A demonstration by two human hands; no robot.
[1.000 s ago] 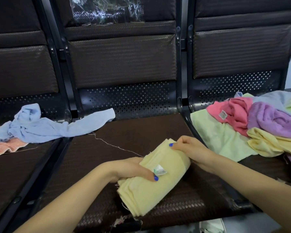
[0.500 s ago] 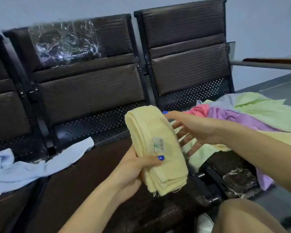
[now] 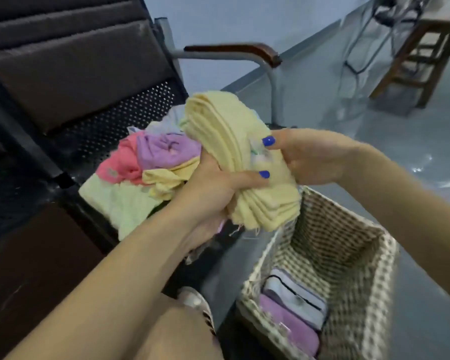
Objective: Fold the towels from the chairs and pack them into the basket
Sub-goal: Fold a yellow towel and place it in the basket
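Both hands grip a folded pale-yellow towel [image 3: 234,152] in the air above the near rim of a woven basket [image 3: 348,229]: the left hand [image 3: 213,188] wraps it from below, thumb across the front, while the right hand [image 3: 307,157] pinches its side. The thick bundle shows stacked layers and a frayed lower edge; its label is blurred. Folded lilac and white towels [image 3: 291,313] lie in the basket. Unfolded towels [image 3: 146,167] are heaped on the chair seat [image 3: 70,162], partly hidden behind the bundle.
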